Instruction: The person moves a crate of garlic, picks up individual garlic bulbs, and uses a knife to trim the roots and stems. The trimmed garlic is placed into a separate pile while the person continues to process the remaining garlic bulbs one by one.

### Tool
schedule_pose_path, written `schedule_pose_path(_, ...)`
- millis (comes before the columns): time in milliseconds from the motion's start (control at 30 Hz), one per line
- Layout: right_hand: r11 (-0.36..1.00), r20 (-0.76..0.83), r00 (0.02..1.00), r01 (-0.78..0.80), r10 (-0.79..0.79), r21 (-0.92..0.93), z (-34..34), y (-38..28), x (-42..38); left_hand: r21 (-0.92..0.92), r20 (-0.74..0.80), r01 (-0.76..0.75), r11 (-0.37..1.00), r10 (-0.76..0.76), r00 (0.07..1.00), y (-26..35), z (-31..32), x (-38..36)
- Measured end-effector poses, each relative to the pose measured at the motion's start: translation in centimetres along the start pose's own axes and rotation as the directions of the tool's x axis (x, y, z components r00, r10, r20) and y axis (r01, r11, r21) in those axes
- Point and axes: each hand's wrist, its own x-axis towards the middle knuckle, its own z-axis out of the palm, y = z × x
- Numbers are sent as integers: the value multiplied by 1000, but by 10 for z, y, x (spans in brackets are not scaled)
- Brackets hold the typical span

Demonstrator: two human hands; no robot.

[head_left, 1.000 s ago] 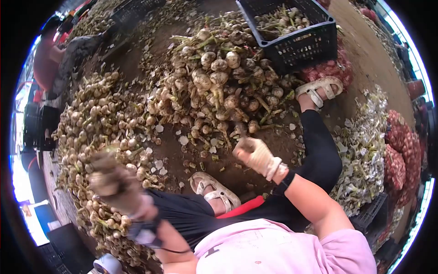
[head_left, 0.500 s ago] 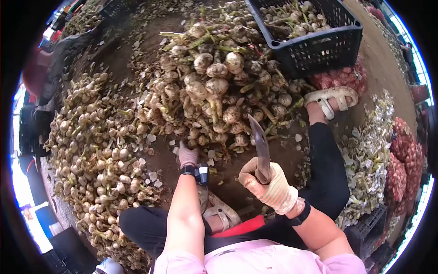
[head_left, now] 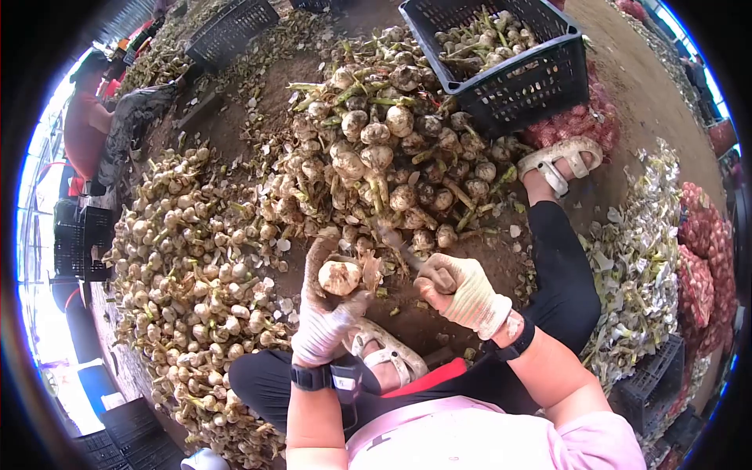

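Note:
My left hand (head_left: 319,319), in a pale glove, is closed around a garlic bulb (head_left: 340,277), its fingers on the left and thumb on the right. Loose skin hangs at the bulb's right side. In my right hand (head_left: 468,296), also gloved, is the handle of a knife (head_left: 401,249). Its blade is smeared by motion and points up and left, a little to the right of the bulb. Beyond both hands rises a heap of garlic with stalks (head_left: 376,157), dirty and unsorted in look. A wide pile of trimmed garlic bulbs (head_left: 196,305) lies on my left.
A black crate (head_left: 517,94) partly filled with garlic stands at the far right of the heap, against a red net bag (head_left: 576,125). Cut stalks and skins (head_left: 638,258) lie at right, beside filled red net bags (head_left: 697,282). Another person (head_left: 88,125) sits at far left.
My left hand has risen from the ground by the heap with a garlic bulb in it. The knife has swung from upright to leaning left, toward the bulb. My view has shifted slightly.

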Motion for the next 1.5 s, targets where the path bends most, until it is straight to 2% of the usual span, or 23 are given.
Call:
schedule_pose_path(67,964,104,980,189,-172,-187,-5,-15,-4,327,-63,-59,943,83,995,-5,3,-6)
schedule_pose_path(167,897,158,958,282,-241,-340,0,-22,-10,465,-36,75,882,-66,997,11,19,-19)
schedule_pose_path(200,852,213,937,342,-277,-395,1,-22,-10,468,-35,82,880,-74,997,9,22,-22)
schedule_pose_path(267,853,230,939,330,-254,-405,1,-25,-11,530,-31,-33,847,58,998,3,31,-26)
schedule_pose_path(333,829,282,927,353,-247,-433,0,-26,-11,458,-3,-79,885,91,996,-7,28,-31)
schedule_pose_path(433,820,268,909,406,-319,-403,-3,-27,-13,648,36,-159,745,178,983,-9,31,-35)
schedule_pose_path(600,783,281,900,431,-334,-449,-6,-19,-9,679,72,-180,711,180,981,-9,33,-43)
schedule_pose_path(733,782,251,844,535,-474,-321,-12,-3,-2,692,102,-167,702,134,986,-15,31,-54)
schedule_pose_path(767,764,279,836,547,-473,-342,-15,2,0,766,157,-239,597,186,970,-9,34,-55)
schedule_pose_path(800,744,312,824,563,-473,-360,-16,5,1,764,158,-243,598,191,969,-10,31,-56)
schedule_pose_path(867,748,306,824,563,-477,-352,-14,12,2,850,267,-378,368,318,910,-23,19,-57)
schedule_pose_path(900,754,280,827,560,-487,-344,-13,19,3,759,60,-253,600,323,945,-29,15,-60)
schedule_pose_path(933,759,256,829,558,-497,-335,-12,22,4,759,60,-256,599,327,943,-28,15,-63)
schedule_pose_path(1000,741,275,825,565,-494,-362,-9,22,4,836,124,-309,453,392,911,-24,14,-64)
schedule_pose_path(1067,764,266,841,539,-470,-354,-7,24,3,820,118,-298,488,367,923,-16,23,-65)
schedule_pose_path(1133,755,276,841,541,-466,-372,-7,27,5,795,25,-258,549,394,919,-24,23,-63)
schedule_pose_path(1200,796,282,881,467,-380,-385,-4,22,2,820,23,-255,512,417,909,-24,22,-58)
schedule_pose_path(1267,820,281,889,447,-362,-358,-3,9,-1,662,-159,-223,716,425,891,-20,27,-54)
schedule_pose_path(1333,832,276,904,414,-327,-370,-1,-1,-5,720,-102,-242,650,445,890,-12,30,-50)
schedule_pose_path(1400,822,263,896,436,-359,-366,0,-3,-4,864,243,-400,306,443,863,-8,36,-44)
schedule_pose_path(1433,807,248,896,441,-369,-392,-2,-4,-2,844,295,-399,358,313,903,-10,32,-46)
schedule_pose_path(1467,792,231,895,445,-381,-418,-4,-5,-1,844,298,-400,358,308,904,-9,29,-48)
schedule_pose_path(1500,778,237,890,455,-389,-432,-7,-6,-1,695,145,-255,672,217,965,-7,27,-52)
